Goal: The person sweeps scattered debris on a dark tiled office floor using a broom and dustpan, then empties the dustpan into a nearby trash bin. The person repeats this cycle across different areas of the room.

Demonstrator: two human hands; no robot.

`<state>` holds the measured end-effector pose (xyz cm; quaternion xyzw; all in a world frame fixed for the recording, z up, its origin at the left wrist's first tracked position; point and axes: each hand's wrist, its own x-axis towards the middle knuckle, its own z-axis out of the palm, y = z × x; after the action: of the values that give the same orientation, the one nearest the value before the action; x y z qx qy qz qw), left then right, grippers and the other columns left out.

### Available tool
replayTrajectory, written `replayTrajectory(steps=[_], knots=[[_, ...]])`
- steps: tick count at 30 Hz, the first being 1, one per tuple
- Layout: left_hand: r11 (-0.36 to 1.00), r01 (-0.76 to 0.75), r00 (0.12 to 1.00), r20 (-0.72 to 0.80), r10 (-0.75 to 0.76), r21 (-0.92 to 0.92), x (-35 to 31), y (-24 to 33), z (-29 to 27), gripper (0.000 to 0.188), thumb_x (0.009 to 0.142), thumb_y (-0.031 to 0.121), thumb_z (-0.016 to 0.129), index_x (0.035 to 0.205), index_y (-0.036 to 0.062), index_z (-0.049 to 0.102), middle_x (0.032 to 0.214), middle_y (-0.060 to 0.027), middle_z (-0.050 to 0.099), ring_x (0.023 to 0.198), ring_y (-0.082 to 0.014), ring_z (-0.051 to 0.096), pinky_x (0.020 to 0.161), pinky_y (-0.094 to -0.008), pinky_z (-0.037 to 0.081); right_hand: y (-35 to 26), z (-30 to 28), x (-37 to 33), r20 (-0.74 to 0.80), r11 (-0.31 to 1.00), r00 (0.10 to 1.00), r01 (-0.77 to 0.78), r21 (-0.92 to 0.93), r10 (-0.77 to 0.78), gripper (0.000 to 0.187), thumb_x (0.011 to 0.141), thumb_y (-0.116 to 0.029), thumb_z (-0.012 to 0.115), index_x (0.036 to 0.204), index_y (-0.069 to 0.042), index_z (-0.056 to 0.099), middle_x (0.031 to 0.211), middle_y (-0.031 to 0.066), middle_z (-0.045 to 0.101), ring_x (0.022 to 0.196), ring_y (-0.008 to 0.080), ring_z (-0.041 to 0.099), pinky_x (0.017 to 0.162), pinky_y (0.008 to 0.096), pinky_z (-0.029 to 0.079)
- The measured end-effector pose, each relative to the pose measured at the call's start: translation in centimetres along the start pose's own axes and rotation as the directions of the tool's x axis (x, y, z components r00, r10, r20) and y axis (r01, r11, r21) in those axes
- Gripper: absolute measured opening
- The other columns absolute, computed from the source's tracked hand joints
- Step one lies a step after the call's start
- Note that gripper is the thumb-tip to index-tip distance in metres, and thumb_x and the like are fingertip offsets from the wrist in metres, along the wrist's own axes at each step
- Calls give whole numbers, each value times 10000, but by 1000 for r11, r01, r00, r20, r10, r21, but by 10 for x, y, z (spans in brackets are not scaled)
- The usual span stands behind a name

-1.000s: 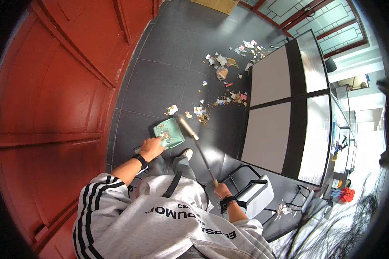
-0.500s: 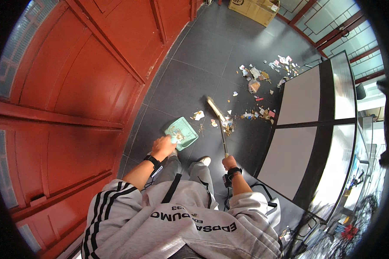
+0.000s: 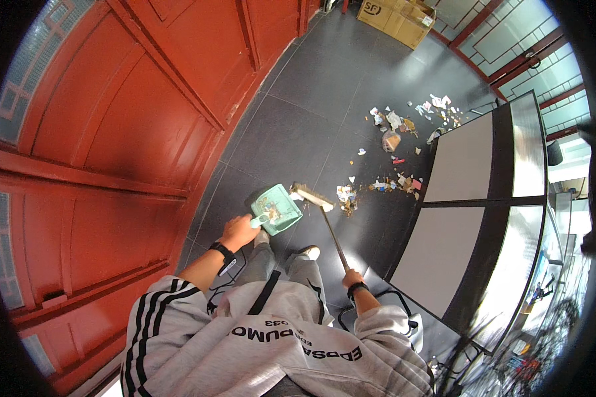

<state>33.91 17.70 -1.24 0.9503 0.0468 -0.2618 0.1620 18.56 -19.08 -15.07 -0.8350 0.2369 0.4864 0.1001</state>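
Strong light comes from the right, where the far edge of the view burns out to near white. Glare whitens the glossy face of the cabinet, and 2 pale sheens lie on the dark floor tiles, 1 beside the right hand, 1 near the cardboard carton. A soft shadow edges the left side of the green dustpan. The fisheye lens bows the red panelling and blackens all 4 corners; dark strands at lower right are blurred, while the broom head looks fairly crisp
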Motion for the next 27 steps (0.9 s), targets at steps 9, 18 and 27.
replayTrajectory(steps=[9, 18, 27], knots=[[998, 43, 998, 44, -45, 45, -3, -19, 0, 406, 764, 384, 625, 1020, 69, 607, 954, -181, 644, 936, -364, 603, 798, -464, 476, 77, 24, -31, -9, 997, 999, 54, 52, -54, 329, 810, -208, 490, 1046, -2, 591, 1063, 217, 624, 1009, 364, 600, 864, 434, 481], [993, -99, 994, 49, 96, 69, 13, -2, -40, 409, 760, 372, 637, 1053, 87, 610, 991, -185, 643, 961, -363, 599, 812, -460, 475, 99, 91, -31, 36, 798, 992, 77, 598, -122, 192, 759, -133, 535, 712, 47, 579, 571, 180, 587, 511, 303, 616, 454, 386, 480], [929, -305, 951, 119, 285, 210, 34, 11, -41, 397, 772, 380, 600, 995, 54, 637, 910, -189, 659, 880, -372, 626, 774, -463, 489, 4, 128, -10, -8, 758, 778, 610, -233, -628, 156, 731, -149, 595, 619, -47, 629, 571, 73, 617, 572, 221, 646, 486, 358, 496]])
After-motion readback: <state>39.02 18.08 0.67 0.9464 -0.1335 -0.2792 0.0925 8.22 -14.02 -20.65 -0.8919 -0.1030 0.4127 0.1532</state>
